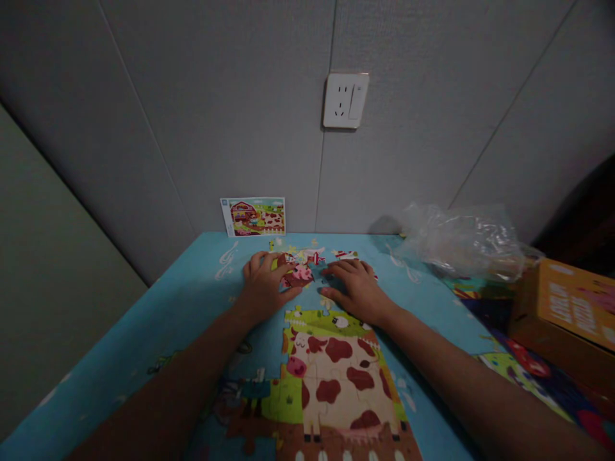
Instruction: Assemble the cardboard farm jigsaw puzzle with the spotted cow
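Note:
A partly joined jigsaw puzzle lies in front of me, showing a white cow with dark red patches on green grass. Beyond its top edge are loose puzzle pieces, one with a pink animal on it. My left hand lies over the left side of these pieces, palm down with its fingers stretched out. To the right, my right hand rests flat, fingers spread, over other pieces partly hidden under it. Between the two hands a few pieces show. Neither hand appears to grip anything.
A picture card of a farm scene leans on the grey wall behind the blue tablecloth. At the right are a crumpled clear plastic bag and an orange puzzle box. A wall socket sits above.

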Available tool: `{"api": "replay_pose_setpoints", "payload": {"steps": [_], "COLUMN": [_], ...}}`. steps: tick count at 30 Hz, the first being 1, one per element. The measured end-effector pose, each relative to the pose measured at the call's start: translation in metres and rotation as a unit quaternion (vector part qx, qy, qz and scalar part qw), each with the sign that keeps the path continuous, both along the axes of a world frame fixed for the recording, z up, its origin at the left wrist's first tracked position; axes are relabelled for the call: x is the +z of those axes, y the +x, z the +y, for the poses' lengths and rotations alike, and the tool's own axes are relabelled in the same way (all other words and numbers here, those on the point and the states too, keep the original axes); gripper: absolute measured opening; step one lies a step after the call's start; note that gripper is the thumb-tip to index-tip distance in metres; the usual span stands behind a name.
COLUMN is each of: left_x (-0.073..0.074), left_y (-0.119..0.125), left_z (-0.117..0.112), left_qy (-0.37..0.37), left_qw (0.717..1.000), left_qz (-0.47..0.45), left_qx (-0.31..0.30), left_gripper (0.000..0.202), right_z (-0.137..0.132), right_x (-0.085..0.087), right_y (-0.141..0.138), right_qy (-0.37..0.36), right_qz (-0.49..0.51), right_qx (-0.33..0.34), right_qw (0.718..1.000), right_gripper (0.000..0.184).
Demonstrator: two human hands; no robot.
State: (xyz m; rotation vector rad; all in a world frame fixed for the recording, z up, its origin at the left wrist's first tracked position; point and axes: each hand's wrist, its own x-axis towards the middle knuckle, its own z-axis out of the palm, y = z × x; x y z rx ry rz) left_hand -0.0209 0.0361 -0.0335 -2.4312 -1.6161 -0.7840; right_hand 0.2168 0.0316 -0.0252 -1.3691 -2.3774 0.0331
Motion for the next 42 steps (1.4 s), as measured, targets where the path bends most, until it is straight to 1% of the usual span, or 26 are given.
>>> {"api": "replay_pose_setpoints", "payload": {"steps": [4,7,10,12,14,16,18,22,28,33,35,38,42], "left_x": [-0.0006,-0.0002,0.0003,0.0003,0.0000,-0.0004,-0.0007,0.0000,0.0009,0.0040,0.0054,0.0065,0.0056], "left_y": [-0.0006,-0.0003,0.0011,0.0020,0.0026,0.0027,0.0026,0.0029,0.0037,0.0047,0.0054,0.0062,0.0057], "left_z": [0.0002,0.0000,-0.0008,-0.0013,-0.0016,-0.0015,-0.0014,-0.0022,-0.0048,-0.0071,-0.0078,-0.0083,-0.0079], "left_qy": [0.000,-0.003,-0.007,-0.011,-0.013,-0.014,-0.016,-0.024,-0.027,-0.038,-0.041,-0.037,-0.026], "left_qw": [1.000,1.000,1.000,1.000,1.000,1.000,1.000,0.999,0.999,0.997,0.997,0.997,0.997], "left_qz": [-0.002,-0.005,-0.008,-0.010,-0.010,-0.011,-0.015,-0.024,-0.037,-0.034,-0.034,-0.036,-0.038], "left_qx": [-0.003,-0.005,-0.003,-0.001,-0.003,-0.003,-0.003,-0.008,-0.027,-0.050,-0.057,-0.058,-0.063], "left_gripper": [0.044,0.044,0.043,0.043,0.042,0.042,0.042,0.040,0.038,0.038,0.038,0.036,0.037], "right_z": [0.0006,0.0003,-0.0011,-0.0028,-0.0045,-0.0054,-0.0051,-0.0033,-0.0035,-0.0025,-0.0024,-0.0017,0.0014], "right_x": [-0.0023,0.0004,0.0039,0.0041,0.0029,0.0021,0.0026,0.0046,0.0015,0.0056,0.0072,0.0058,0.0013], "right_y": [-0.0008,-0.0012,-0.0028,-0.0045,-0.0058,-0.0061,-0.0054,-0.0042,-0.0057,-0.0051,-0.0051,-0.0049,-0.0027], "right_qy": [-0.003,0.000,0.004,0.010,0.009,-0.002,-0.008,0.006,0.000,0.003,0.008,0.014,0.015], "right_qz": [-0.026,-0.016,-0.003,-0.010,-0.027,-0.037,-0.032,-0.008,-0.009,0.019,0.027,0.055,0.136], "right_qx": [0.013,0.017,0.002,-0.005,0.002,0.015,0.022,0.017,0.025,0.014,0.013,0.005,-0.011], "right_qw": [1.000,1.000,1.000,1.000,1.000,0.999,0.999,1.000,1.000,1.000,1.000,0.998,0.990], "right_gripper": [0.044,0.041,0.037,0.042,0.050,0.053,0.048,0.033,0.035,0.021,0.020,0.023,0.037]}}
